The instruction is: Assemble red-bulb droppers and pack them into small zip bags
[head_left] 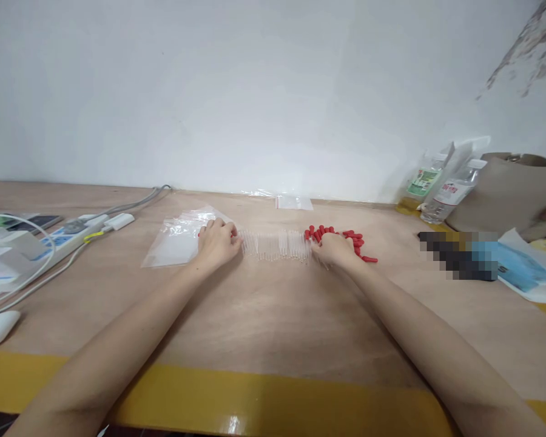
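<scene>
Flanking a row of thin clear tubes (282,246) lying on the table (273,315), the left hand (218,240) and right hand (334,249) curl at either end, the right beside red bulbs (353,235) — what they grip, I can't tell. A careless sideways push could scatter the loose tubes. The bottle labels (450,192) are illegible.

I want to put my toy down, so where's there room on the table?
There's bare wood between the forearms, in front of the clear sticks, and another patch between the red pieces and the dark pixelated item. It's crowded far left, around the power strip, and far right, around the bottles and bag.
</scene>
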Available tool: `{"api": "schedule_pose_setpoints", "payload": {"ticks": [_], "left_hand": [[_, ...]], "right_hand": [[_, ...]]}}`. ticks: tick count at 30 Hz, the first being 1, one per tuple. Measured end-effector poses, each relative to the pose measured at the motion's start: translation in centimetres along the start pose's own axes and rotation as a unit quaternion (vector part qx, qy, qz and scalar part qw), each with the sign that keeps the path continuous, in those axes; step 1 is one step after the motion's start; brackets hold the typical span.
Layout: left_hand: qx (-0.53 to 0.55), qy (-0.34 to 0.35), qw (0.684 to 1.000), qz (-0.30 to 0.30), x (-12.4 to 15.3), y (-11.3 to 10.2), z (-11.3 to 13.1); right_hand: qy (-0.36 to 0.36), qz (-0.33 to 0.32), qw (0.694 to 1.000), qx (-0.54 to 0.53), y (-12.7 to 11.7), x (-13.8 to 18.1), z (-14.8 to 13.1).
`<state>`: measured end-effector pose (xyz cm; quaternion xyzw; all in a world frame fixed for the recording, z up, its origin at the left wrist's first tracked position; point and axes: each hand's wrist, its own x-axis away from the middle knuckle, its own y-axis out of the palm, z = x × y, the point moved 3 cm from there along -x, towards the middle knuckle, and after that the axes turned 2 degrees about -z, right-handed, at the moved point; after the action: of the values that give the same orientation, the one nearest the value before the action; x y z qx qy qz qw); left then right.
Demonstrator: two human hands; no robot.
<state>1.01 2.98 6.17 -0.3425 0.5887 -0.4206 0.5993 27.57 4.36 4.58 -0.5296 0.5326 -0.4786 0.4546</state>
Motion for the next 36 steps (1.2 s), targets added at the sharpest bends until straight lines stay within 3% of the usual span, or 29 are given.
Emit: {"api": "schedule_pose_setpoints", "payload": {"ticks": [6, 11, 16, 20, 27, 36], "left_hand": [[-0.030, -0.045, 0.994, -0.091, -0.9, -0.2, -1.6], [-0.020, -0.051, 0.987, -0.152, -1.1, -0.4, -1.9], [-0.035, -0.040, 0.990, -0.131, -0.7, -0.2, -1.7], [-0.024, -0.056, 0.992, -0.108, -0.7, 0.0, -1.9], [-0.016, -0.055, 0.991, -0.119, -0.7, 0.2, -2.2], [-0.098, -0.034, 0.991, -0.087, -0.5, -0.8, -0.9]], "right_hand": [[0.038, -0.002, 0.999, -0.007, -0.6, -0.6, 1.5], [0.002, 0.037, 0.998, -0.053, -1.0, -0.2, 1.6], [-0.136, 0.145, 0.972, -0.128, 0.6, 2.9, 0.4], [-0.228, 0.182, 0.943, -0.162, 2.8, 5.3, -0.1], [-0.271, 0.225, 0.923, -0.157, 3.9, 6.2, -0.3], [-0.276, 0.222, 0.923, -0.151, 3.6, 6.4, -0.4]]}}
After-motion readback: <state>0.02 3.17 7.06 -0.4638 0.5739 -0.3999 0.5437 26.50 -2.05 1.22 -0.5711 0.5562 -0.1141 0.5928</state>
